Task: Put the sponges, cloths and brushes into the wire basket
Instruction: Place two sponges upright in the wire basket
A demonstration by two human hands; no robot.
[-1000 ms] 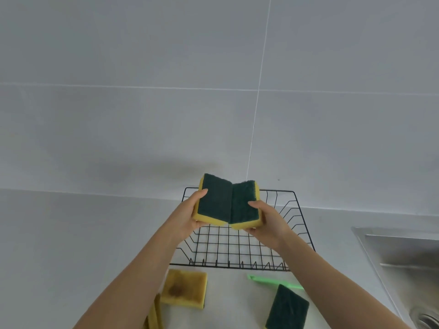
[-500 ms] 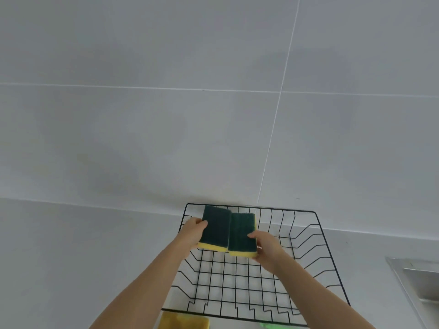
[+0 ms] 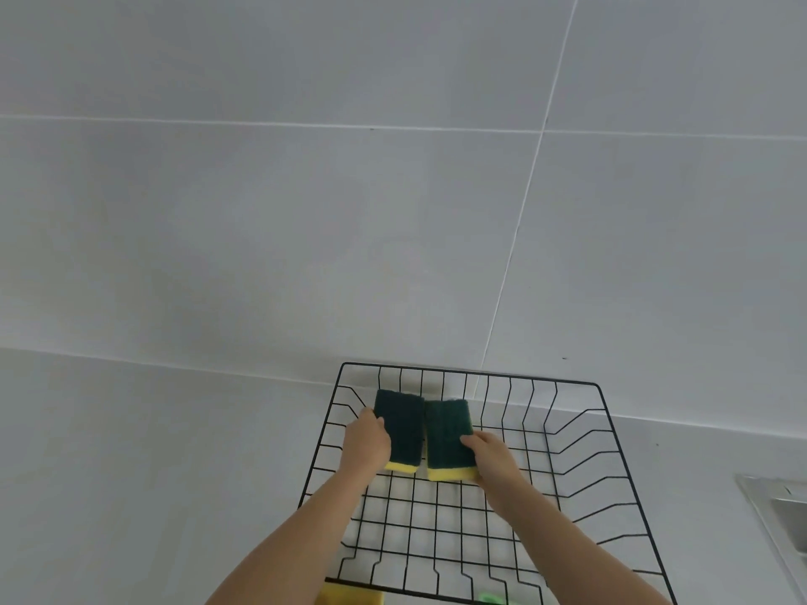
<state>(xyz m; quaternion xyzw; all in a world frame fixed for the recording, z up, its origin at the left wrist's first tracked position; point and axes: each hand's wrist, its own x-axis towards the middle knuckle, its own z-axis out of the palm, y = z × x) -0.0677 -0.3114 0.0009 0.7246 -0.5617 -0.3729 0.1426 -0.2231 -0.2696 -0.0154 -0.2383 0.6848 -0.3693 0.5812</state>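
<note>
A black wire basket (image 3: 607, 430) stands on the grey counter against the tiled wall. Two yellow sponges with dark green scrub tops lie side by side low inside the basket's back left part. My left hand (image 3: 364, 443) grips the left sponge (image 3: 401, 425) along its left edge. My right hand (image 3: 491, 456) holds the right sponge (image 3: 447, 434) at its right edge. Whether the sponges rest on the basket floor I cannot tell.
A yellow sponge (image 3: 353, 598) shows at the bottom edge just in front of the basket, and a bit of a green thing (image 3: 491, 598) lies to its right. A steel sink rim (image 3: 777, 517) sits at the far right. The wall rises directly behind the basket.
Both hands have carried the two sponges down and forward from above the basket into its back left part. The view has tilted up, so the items in front of the basket mostly left the frame.
</note>
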